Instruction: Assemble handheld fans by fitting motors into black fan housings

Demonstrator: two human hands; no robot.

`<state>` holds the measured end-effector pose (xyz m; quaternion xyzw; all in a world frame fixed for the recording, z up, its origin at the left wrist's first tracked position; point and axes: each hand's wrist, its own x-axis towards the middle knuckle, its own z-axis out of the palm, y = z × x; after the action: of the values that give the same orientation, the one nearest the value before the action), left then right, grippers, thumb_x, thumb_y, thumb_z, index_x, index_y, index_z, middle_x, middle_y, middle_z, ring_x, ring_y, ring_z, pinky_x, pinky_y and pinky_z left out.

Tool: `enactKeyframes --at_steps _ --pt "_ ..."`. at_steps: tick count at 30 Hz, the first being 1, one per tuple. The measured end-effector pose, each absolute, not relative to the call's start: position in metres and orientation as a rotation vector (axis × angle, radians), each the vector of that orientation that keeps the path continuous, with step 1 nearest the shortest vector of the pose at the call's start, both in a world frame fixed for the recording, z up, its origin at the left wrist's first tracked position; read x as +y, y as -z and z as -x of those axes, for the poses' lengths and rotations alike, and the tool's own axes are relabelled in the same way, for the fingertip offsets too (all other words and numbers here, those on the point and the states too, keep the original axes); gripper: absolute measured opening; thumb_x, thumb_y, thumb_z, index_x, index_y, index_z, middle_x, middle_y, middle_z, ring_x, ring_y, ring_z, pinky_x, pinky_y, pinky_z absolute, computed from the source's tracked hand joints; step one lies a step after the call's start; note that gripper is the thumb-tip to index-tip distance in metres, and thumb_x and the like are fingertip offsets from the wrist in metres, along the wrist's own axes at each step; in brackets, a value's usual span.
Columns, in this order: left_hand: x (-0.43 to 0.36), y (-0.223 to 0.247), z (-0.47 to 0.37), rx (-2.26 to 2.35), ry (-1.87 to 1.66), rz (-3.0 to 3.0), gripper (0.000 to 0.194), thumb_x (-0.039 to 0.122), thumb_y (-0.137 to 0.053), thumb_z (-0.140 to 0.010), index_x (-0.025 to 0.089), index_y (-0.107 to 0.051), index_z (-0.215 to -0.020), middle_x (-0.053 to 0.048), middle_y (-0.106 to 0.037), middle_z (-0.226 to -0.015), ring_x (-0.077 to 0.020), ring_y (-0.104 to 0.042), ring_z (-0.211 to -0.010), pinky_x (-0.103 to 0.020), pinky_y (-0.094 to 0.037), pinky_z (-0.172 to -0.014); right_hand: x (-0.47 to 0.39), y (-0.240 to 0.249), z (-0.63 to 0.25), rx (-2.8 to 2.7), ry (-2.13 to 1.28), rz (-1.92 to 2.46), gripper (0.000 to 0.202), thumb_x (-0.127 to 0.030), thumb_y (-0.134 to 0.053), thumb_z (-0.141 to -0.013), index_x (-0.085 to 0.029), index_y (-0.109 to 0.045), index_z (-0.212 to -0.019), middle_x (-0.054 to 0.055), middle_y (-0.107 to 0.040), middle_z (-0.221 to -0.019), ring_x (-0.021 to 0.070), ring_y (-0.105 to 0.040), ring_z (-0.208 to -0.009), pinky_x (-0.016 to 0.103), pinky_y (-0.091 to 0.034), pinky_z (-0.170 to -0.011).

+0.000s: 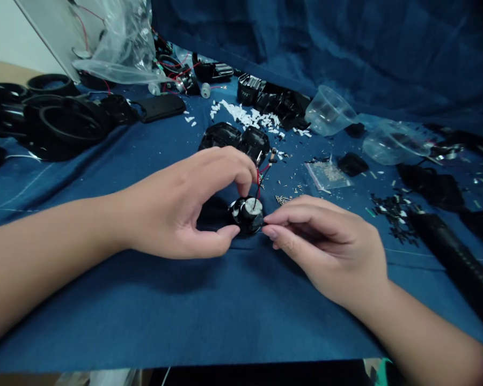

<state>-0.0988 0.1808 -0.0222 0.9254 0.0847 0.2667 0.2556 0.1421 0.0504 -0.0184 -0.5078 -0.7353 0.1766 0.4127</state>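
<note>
A small black motor assembly (247,213) with a pale round top stands on the blue cloth (225,311), and red and black wires (259,182) rise from it. My left hand (189,203) curls around its left side, thumb at the lower left and fingers behind, holding it. At its right edge, the thumb and forefinger of my right hand (326,241) are pinched together; whatever is between them is too small to make out. Just behind are two black plastic housings (254,143), partly covered by my left hand.
Small screws (282,200) lie behind my right hand, near a small plastic bag (328,175). White bits (249,115), clear cups (330,111) and black parts (394,212) are farther back and right. Large black rings (72,123) sit at left.
</note>
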Motion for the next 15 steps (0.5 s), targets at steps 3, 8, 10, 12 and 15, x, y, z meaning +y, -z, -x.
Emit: enactKeyframes --at_steps 3,8,10,12,15 --pt "0.183 0.028 0.100 0.310 -0.597 -2.515 0.048 0.032 -0.079 -0.089 0.027 -0.058 -0.133 -0.008 -0.073 -0.134 -0.0280 -0.073 -0.119 -0.041 -0.059 -0.101 0.051 0.020 -0.143 -1.973 -0.283 1.214 0.008 -0.011 -0.080 -0.100 -0.017 -0.082 -0.105 -0.002 -0.078 -0.096 0.0019 -0.072 -0.085 0.012 -0.059 -0.079" --pt "0.180 0.036 0.098 0.317 -0.512 -2.515 0.054 0.027 -0.075 -0.094 0.026 -0.054 -0.144 -0.009 -0.073 -0.140 -0.0269 -0.074 -0.120 -0.040 -0.058 -0.100 0.050 0.025 -0.142 -2.048 -0.203 1.213 0.009 -0.012 -0.080 -0.100 -0.017 -0.081 -0.108 -0.002 -0.079 -0.102 0.0019 -0.074 -0.093 0.011 -0.059 -0.088" --pt "0.180 0.037 0.097 0.320 -0.508 -2.500 0.053 0.026 -0.075 -0.095 0.026 -0.055 -0.144 -0.007 -0.074 -0.134 -0.0249 -0.074 -0.115 -0.038 -0.058 -0.097 0.050 0.027 -0.141 -2.059 -0.182 1.215 0.009 -0.012 -0.080 -0.101 -0.017 -0.081 -0.109 -0.002 -0.079 -0.104 0.0016 -0.074 -0.095 0.010 -0.059 -0.090" --pt "0.180 0.037 0.097 0.320 -0.505 -2.477 0.052 0.028 -0.077 -0.096 0.026 -0.056 -0.143 -0.006 -0.074 -0.130 -0.0233 -0.074 -0.110 -0.037 -0.058 -0.095 0.049 0.028 -0.141 -2.066 -0.169 1.215 0.010 -0.011 -0.079 -0.101 -0.017 -0.081 -0.109 -0.002 -0.079 -0.105 0.0011 -0.074 -0.096 0.009 -0.058 -0.092" --pt "0.181 0.037 0.097 0.317 -0.502 -2.464 0.051 0.032 -0.080 -0.097 0.026 -0.057 -0.142 -0.007 -0.073 -0.128 -0.0243 -0.074 -0.111 -0.037 -0.058 -0.098 0.047 0.028 -0.141 -2.088 -0.166 1.233 0.010 -0.012 -0.078 -0.101 -0.017 -0.081 -0.109 -0.003 -0.079 -0.105 0.0007 -0.074 -0.096 0.009 -0.058 -0.092"
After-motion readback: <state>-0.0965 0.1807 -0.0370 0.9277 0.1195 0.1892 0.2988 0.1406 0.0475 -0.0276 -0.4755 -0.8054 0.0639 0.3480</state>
